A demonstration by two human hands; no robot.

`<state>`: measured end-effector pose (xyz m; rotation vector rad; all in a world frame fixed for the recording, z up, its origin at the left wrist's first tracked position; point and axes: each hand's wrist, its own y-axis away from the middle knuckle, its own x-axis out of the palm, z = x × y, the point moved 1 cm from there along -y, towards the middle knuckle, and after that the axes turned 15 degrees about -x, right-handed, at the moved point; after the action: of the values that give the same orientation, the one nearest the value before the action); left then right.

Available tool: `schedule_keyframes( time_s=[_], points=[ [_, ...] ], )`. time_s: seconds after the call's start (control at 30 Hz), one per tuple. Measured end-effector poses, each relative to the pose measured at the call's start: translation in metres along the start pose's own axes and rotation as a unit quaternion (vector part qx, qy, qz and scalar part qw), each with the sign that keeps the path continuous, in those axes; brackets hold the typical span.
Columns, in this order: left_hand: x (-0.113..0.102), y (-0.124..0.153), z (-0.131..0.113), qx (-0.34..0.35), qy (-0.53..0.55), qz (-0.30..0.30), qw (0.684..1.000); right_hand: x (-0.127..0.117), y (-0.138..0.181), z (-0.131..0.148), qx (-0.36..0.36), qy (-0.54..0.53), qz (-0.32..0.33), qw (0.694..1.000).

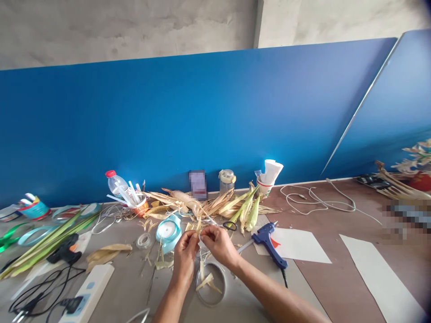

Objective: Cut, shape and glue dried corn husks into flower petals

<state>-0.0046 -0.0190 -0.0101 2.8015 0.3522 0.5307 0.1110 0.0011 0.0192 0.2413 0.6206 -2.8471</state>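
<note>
Both my hands are raised over the middle of the table, fingertips pinched close together. Between them is a thin piece of dried corn husk (199,223), its end sticking up above the fingers and strands hanging below. My left hand (185,251) grips it from the left, and my right hand (219,244) pinches it from the right; the fingers hide the exact grip. Under the hands lies a pale ring (223,294), perhaps a tape roll, with husk scraps in it. Black-handled scissors (230,225) rest just beyond my right hand.
A husk pile (215,204) and green corn husks (252,215) lie behind the hands. The blue glue gun (269,242) sits right, on white paper (303,244). Light-blue ribbon (169,231) is left. A power strip (89,294) and cords occupy the front left; a blue partition (202,116) stands behind.
</note>
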Motion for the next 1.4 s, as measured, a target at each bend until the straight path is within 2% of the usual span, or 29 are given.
schedule_keyframes(
  time_s=[0.3, 0.63, 0.8, 1.13, 1.4],
  points=[
    [0.004, 0.004, -0.008, 0.007, 0.030, 0.020, 0.999, -0.005, -0.001, -0.002, -0.071, 0.057, -0.027, 0.995],
    [0.003, 0.001, -0.010, -0.020, 0.094, 0.021, 0.995, -0.012, -0.005, -0.003, -0.009, 0.081, 0.052, 0.995],
    [0.002, -0.001, -0.006, -0.023, 0.099, 0.020, 0.995, -0.015, -0.005, -0.010, -0.024, 0.117, 0.000, 0.993],
    [0.003, 0.000, -0.007, -0.028, 0.101, 0.029, 0.994, -0.017, -0.006, -0.003, -0.030, 0.139, 0.025, 0.990],
    [0.002, 0.000, -0.007, -0.028, 0.106, 0.033, 0.993, -0.018, -0.007, -0.002, -0.067, 0.136, -0.015, 0.988]
  ],
)
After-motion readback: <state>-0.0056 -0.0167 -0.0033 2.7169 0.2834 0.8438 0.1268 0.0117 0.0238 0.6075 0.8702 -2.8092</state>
